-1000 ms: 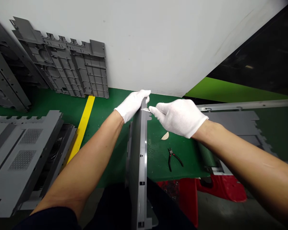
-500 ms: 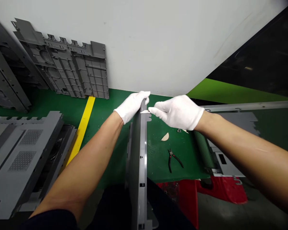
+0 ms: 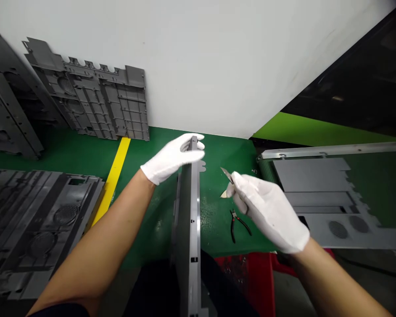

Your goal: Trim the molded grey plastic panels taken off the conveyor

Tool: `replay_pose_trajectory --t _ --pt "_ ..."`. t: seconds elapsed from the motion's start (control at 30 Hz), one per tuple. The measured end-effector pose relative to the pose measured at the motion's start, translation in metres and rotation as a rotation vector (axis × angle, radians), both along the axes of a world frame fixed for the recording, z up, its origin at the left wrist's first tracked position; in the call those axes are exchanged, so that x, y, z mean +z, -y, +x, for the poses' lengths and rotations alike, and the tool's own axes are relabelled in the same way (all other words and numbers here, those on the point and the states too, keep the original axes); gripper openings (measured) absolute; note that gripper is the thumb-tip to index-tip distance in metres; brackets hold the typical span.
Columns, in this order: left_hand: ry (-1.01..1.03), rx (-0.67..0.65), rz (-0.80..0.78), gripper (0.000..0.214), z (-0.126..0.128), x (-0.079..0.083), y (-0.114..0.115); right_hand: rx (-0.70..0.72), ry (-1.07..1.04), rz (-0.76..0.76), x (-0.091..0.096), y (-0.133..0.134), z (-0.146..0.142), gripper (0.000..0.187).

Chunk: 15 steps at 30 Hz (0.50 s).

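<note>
At the far end of the upright grey panel (image 3: 194, 207), the left hand (image 3: 176, 157), gloved in white, has its grip curled around the top corner, thumb and fingers on either side. Across from it, to the right and clear of the panel, the right hand (image 3: 270, 209) pinches a small blade (image 3: 226, 175) between thumb and fingers, the tip pointing up and toward the panel; its handle is mostly lost in the glove.

From where I stand, a slip of that blade seems the main worry: brought to the edge so near the left fingers, it could nick a glove or score the grey face. A loose left grip might also let the panel tip, since it stands on a narrow side.

The panel runs from the left grip back toward the person's legs, with small tabs (image 3: 202, 166) jutting right, just below the left fingertips. Between the panel and the right wrist, black-handled pliers (image 3: 234, 214) lie on the green surface (image 3: 214, 229); a pale scrap (image 3: 223, 194) sits near the right fingers. Farther out, 1 ribbed panel (image 3: 128, 103) leans against the white wall (image 3: 211, 79), beyond a yellow stripe (image 3: 115, 169).
</note>
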<state>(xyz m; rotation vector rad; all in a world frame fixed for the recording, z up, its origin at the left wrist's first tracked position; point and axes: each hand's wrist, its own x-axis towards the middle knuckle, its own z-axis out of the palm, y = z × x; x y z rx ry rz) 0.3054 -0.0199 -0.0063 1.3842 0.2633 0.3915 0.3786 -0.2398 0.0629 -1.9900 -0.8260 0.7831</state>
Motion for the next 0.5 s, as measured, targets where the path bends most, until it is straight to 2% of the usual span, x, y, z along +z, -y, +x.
replay_pose_trajectory --t 0.03,0.07,0.13,0.2,0.3,0.4,0.43,0.5 --pt "-0.025 0.079 -0.042 0.038 0.004 -0.001 -0.002 -0.030 -0.017 0.005 -0.001 0.006 -0.004 0.044" --pt "-0.054 0.172 -0.109 0.039 0.009 -0.003 -0.005 -0.067 -0.025 0.005 -0.002 0.012 -0.008 0.044" --pt "-0.115 0.294 -0.261 0.056 0.019 -0.006 -0.011 -0.128 -0.031 -0.013 -0.005 0.022 -0.014 0.044" --pt "-0.151 0.268 -0.341 0.062 0.024 -0.007 -0.016 -0.138 -0.012 -0.050 -0.007 0.030 -0.020 0.045" --pt "-0.098 0.179 -0.251 0.059 0.025 -0.004 -0.013 -0.050 0.079 -0.135 -0.006 0.040 -0.034 0.044" --pt "-0.016 0.221 -0.066 0.062 0.024 0.000 -0.002 0.043 0.194 -0.240 -0.001 0.051 -0.055 0.046" --pt "-0.009 0.227 -0.013 0.060 0.025 0.000 0.000 0.063 0.238 -0.273 0.000 0.055 -0.062 0.046" --pt "-0.024 0.190 0.062 0.040 0.027 -0.001 0.004 0.122 0.350 -0.313 0.000 0.061 -0.076 0.045"
